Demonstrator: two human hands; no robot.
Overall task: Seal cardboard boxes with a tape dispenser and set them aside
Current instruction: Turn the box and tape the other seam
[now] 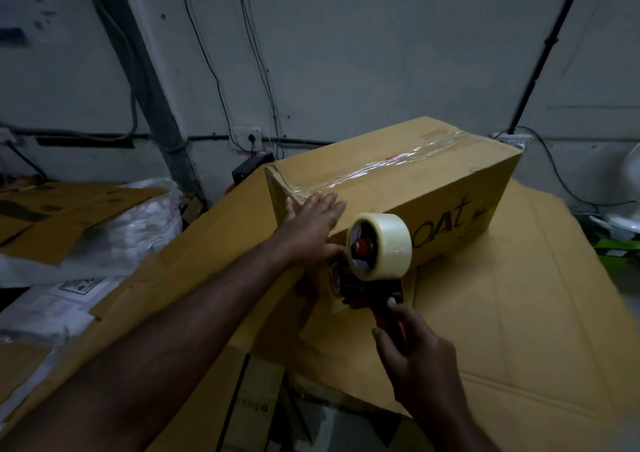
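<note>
A: To your left lies a heap of white plastic sacks (pixel 138 223) with flattened cardboard (pixel 69 206) on top, well apart from your work.

B: Behind it all, the grey wall (pixel 346 53) carries thin cables (pixel 214 72) down towards a socket (pixel 246 134). A black device (pixel 251 166) sits just past the far-left corner of your cardboard box (pixel 398 188).

A: What blocks your view is the tape roll (pixel 384 244). It stands in front of the box's long side and hides the start of the black lettering (pixel 450 218), so only "OAt" can be read.

B: The box itself rests on a broad cardboard sheet (pixel 519 296). It lies slantwise, its near end towards your left and its far end off to the right.

A: It is plain brown, with its top flaps down. A strip of clear tape (pixel 391 159) shines along the top seam and folds over the left end.

B: Your left hand (pixel 311 230) lies flat on the near end of the top, fingers straight and together, pressing on the board rather than grasping it.

A: Your right hand (pixel 422 354) is wrapped round the red handle of the tape dispenser (pixel 360 289), thumb up along the grip. The dispenser's head is against the box's near corner, just beside your left wrist.

B: The light is dim, so you cannot tell whether tape from the roll is touching the box there.
</note>
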